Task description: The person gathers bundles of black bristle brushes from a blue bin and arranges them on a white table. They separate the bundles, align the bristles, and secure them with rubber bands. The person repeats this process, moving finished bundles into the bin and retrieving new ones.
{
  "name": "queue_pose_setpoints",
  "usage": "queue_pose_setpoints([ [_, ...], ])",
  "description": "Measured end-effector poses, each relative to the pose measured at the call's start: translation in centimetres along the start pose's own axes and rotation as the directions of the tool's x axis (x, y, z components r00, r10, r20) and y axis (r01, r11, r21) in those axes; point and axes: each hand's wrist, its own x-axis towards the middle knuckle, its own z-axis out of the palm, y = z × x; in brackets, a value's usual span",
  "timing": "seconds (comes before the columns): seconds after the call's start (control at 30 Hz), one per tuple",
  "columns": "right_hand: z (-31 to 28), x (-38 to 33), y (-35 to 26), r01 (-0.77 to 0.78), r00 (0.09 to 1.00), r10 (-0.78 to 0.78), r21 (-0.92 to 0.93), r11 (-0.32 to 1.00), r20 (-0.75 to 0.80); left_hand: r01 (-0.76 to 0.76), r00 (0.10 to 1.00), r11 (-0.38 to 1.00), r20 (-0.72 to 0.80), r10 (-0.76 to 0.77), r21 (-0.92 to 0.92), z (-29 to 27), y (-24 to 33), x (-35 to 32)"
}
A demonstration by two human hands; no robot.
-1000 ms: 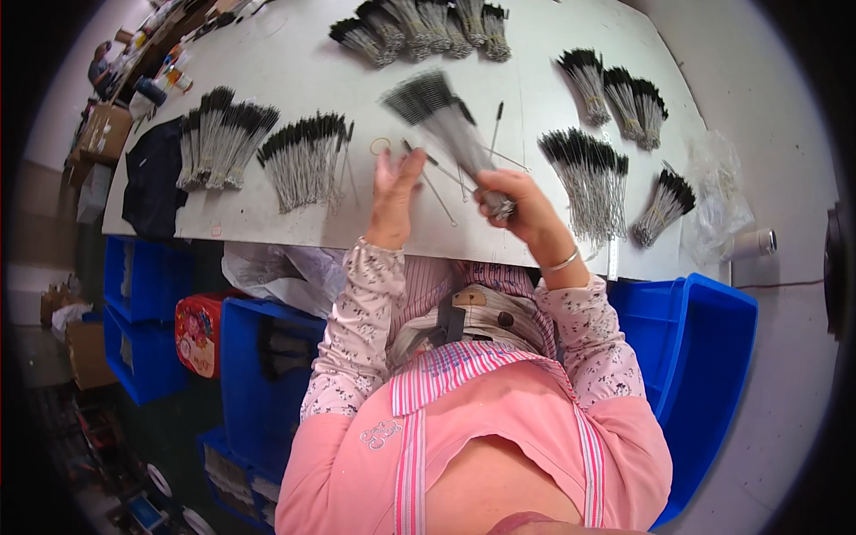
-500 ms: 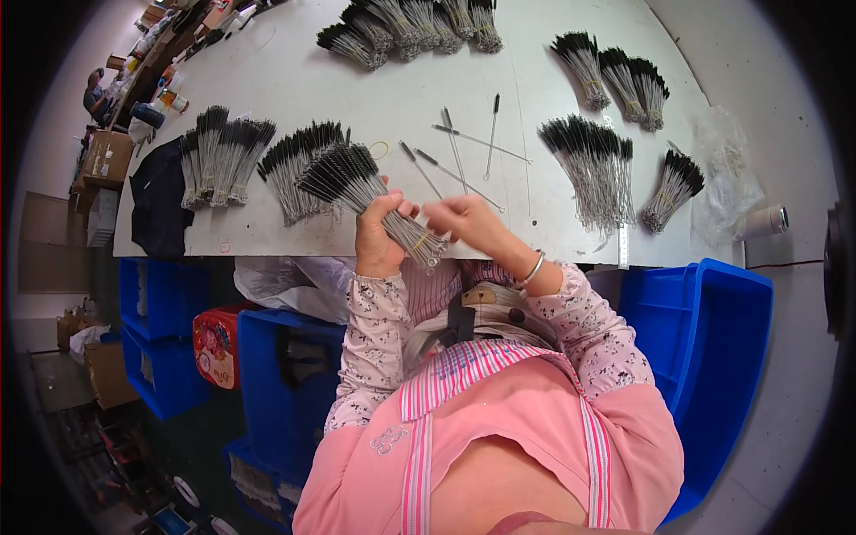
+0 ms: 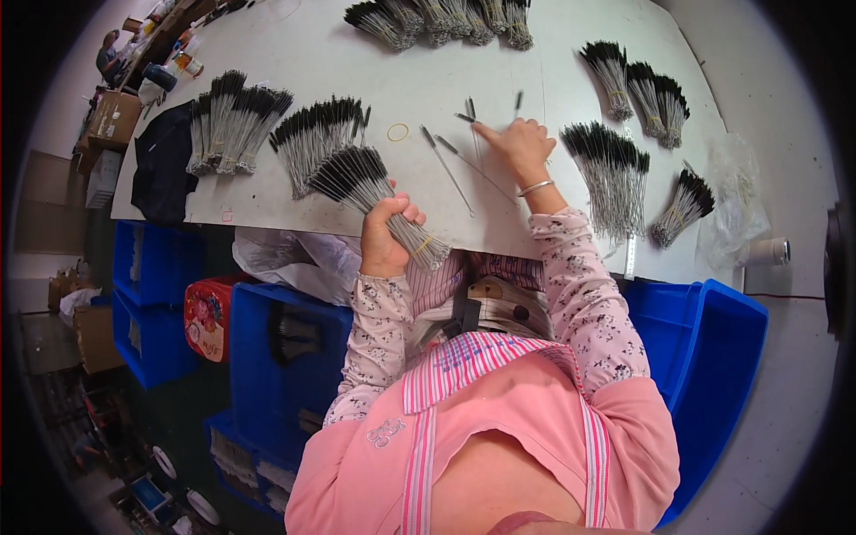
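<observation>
Gripping a banded bunch of brushes (image 3: pixel 358 185), the left hand (image 3: pixel 390 230) closes its fingers round the stems, bristles pointing toward eleven o'clock. At its two o'clock, the right hand (image 3: pixel 522 148) is over the loose brushes (image 3: pixel 430 138) on the table (image 3: pixel 294 53), though whether it pinches one cannot be told. Farther out, a rubber band (image 3: pixel 398 125) lies at the left hand's twelve o'clock, and a brush pile (image 3: pixel 612 183) at the right hand's four o'clock.
</observation>
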Motion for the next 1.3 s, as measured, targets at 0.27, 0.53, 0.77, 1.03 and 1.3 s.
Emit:
queue_pose_setpoints([
  [0.27, 2.1, -4.7, -4.5, 0.274, 0.962, -0.274, -0.097, 0.957, 0.016, 0.018, 0.997, 0.998, -0.070, -0.014, 0.060, -0.5, -0.7, 0.2],
  [0.53, 4.1, -4.5, -3.3, 0.311, 0.950, -0.311, 0.003, 0.950, -0.028, 0.179, 0.949, 0.977, 0.282, -0.141, -0.114, -0.3, -0.2, -0.2],
  [0.77, -2.0, -2.7, -2.1, -0.127, 0.984, -0.101, 0.977, 0.174, 0.146, 0.170, 0.920, 0.984, 0.367, -0.139, -0.054, 0.3, -0.2, -0.3],
  [1.03, -5.8, -5.7, -2.1, 0.317, 0.865, -0.242, 0.854, -0.412, -0.439, -0.287, 0.927, 0.921, 0.318, 0.197, 0.265, 1.7, -0.7, -0.4],
  [1.3, 2.4, -6.6, 0.4, 0.252, 0.946, -0.172, 0.957, -0.147, -0.275, -0.453, 0.889, 0.783, 0.285, 0.359, 0.427, 2.7, -1.6, -0.2],
])
